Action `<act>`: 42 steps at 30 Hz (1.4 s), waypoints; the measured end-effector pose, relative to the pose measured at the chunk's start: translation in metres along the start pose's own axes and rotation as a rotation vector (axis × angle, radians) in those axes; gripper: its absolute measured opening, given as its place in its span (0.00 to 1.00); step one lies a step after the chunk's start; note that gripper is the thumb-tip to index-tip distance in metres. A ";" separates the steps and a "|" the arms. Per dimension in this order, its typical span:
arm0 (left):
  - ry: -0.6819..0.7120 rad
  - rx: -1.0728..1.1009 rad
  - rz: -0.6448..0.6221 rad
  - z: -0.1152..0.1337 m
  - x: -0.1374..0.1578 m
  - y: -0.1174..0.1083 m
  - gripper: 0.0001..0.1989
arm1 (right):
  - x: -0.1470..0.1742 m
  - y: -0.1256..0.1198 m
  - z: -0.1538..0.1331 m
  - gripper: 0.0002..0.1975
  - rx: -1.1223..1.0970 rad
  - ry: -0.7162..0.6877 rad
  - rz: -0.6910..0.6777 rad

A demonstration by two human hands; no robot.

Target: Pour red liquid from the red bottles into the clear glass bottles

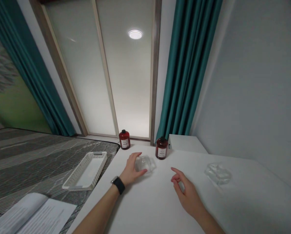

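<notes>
On the white table my left hand (132, 170), with a dark watch at its wrist, curves its thumb and fingers around the side of a clear glass ashtray (145, 163). My right hand (185, 189) hovers over the tabletop with its fingers loosely bent, index finger and thumb apart, holding nothing. Off to its right lies a second clear glass ashtray (218, 174), slightly blurred. Beyond my hands stand two red-brown bottles with black caps and white labels: a left bottle (124, 139) and a right bottle (161, 148).
Left of the white table (145, 208), a bed (45, 152) with a grey striped cover holds a white perforated basket (86, 170) and an open book (35, 214). Behind are frosted sliding doors (128, 81), teal curtains (186, 71) and a low white cabinet (186, 143).
</notes>
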State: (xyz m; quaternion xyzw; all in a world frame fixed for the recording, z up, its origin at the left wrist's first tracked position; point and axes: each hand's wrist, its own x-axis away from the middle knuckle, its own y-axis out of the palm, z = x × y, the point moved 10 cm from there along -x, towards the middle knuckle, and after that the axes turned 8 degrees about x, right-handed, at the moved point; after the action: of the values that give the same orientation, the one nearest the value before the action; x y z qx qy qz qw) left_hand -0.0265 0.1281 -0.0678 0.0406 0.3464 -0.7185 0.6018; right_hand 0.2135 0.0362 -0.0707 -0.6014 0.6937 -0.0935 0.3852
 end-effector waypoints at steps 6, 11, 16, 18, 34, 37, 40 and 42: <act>0.059 -0.092 -0.052 0.007 0.005 -0.002 0.25 | 0.004 0.007 -0.011 0.18 -0.018 -0.046 -0.006; -0.075 0.048 -0.026 -0.008 0.005 0.001 0.27 | 0.004 0.005 -0.015 0.17 -0.029 -0.056 0.004; -0.199 0.226 -0.096 0.002 0.002 0.023 0.29 | 0.000 0.003 -0.007 0.17 -0.092 -0.019 0.034; -0.173 0.273 -0.170 0.020 -0.003 0.038 0.29 | -0.002 0.000 0.002 0.17 -0.125 0.025 0.070; -0.121 0.373 -0.187 0.054 0.020 0.074 0.28 | 0.000 -0.004 0.003 0.16 -0.147 -0.048 0.191; -0.111 0.332 -0.182 0.056 0.020 0.071 0.29 | 0.000 -0.009 -0.009 0.18 -0.076 -0.084 0.192; -0.079 0.293 -0.175 0.058 0.020 0.072 0.30 | 0.001 -0.020 -0.018 0.15 0.000 -0.098 0.214; -0.053 0.268 -0.180 0.057 0.021 0.075 0.31 | 0.005 -0.029 -0.020 0.12 0.067 -0.108 0.242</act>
State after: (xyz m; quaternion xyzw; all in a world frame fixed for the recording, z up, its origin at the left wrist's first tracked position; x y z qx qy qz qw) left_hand 0.0551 0.0764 -0.0678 0.0701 0.2338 -0.8101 0.5331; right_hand 0.2228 0.0172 -0.0424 -0.5044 0.7358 -0.0367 0.4504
